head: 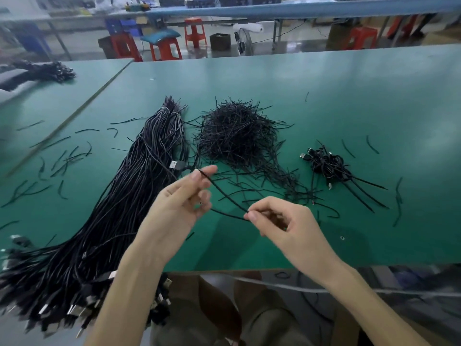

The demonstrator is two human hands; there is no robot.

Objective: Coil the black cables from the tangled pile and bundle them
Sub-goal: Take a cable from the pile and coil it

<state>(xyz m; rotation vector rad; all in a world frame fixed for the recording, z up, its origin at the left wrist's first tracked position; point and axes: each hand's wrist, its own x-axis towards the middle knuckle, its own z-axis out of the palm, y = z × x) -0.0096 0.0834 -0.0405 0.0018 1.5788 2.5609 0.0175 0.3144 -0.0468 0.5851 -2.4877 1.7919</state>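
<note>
A thin black twist tie (pixel 225 196) stretches between my two hands above the green table (pixel 349 101). My left hand (pixel 179 206) pinches its upper end between thumb and forefinger. My right hand (pixel 277 223) pinches the lower end, where the tie bends back to the left. A long bundle of black USB cables (pixel 139 186) lies to the left, running from the table's middle down over the front edge. Behind my hands sits a tangled pile of black ties (pixel 237 136). Coiled, tied cables (pixel 329 166) lie at the right.
Loose black ties (pixel 62 161) are scattered on the left and right of the table. Another dark cable heap (pixel 47 69) sits at the far left. Red stools (pixel 164 49) and blue benches stand beyond the table. My lap is below the front edge.
</note>
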